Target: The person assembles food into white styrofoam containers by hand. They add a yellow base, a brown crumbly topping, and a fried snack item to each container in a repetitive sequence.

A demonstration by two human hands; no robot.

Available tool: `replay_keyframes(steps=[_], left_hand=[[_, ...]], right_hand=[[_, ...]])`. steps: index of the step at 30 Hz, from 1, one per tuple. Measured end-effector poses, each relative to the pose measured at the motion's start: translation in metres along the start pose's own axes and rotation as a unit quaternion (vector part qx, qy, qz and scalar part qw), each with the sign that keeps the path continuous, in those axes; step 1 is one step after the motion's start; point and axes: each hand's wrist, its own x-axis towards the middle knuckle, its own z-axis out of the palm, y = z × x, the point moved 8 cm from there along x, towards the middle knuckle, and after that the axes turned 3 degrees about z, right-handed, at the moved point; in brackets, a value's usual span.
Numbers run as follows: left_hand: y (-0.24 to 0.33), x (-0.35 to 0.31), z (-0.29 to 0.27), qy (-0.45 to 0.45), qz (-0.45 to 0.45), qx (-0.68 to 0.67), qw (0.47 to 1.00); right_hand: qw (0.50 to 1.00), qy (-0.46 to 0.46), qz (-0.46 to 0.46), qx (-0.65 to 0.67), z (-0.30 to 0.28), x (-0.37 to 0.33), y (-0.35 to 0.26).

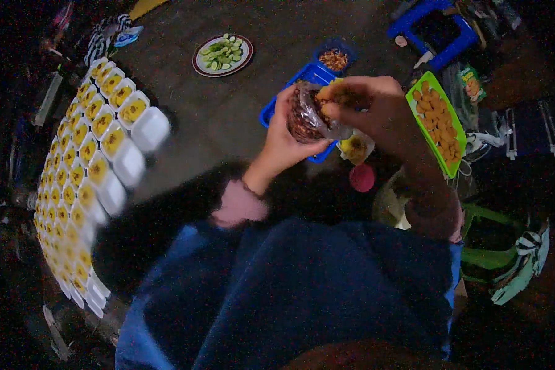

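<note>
My left hand wraps round a clear plastic bag filled with dark reddish-brown food, holding it upright in front of me. The fingers of my right hand are bent closed at the bag's open top and seem to grip its edge; shadow hides the fingertips in part. Below the hands is a blue plastic tray, mostly covered by them. Close under my right hand shows a white foam box with yellow food. A small bowl of brown crispy bits stands beyond the tray.
Rows of open white foam boxes with yellow food fill the left. A plate of sliced cucumber lies at the far side. On the right are a green tray of brown fried pieces, a blue stool and a pink round object.
</note>
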Motion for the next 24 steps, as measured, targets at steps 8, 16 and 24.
replay_keyframes(steps=[8,16,24], left_hand=[[0.019,0.030,-0.002,0.030,-0.022,-0.049,0.998],[0.005,0.013,0.030,-0.018,-0.069,-0.095,0.993],[-0.020,0.021,-0.015,0.029,-0.088,-0.033,0.995]], right_hand=[[0.983,-0.013,0.047,0.180,-0.037,0.000,-0.085],[0.983,0.150,-0.107,0.003,-0.071,-0.079,-0.175],[0.900,0.348,-0.108,0.240,-0.185,-0.068,-0.067]])
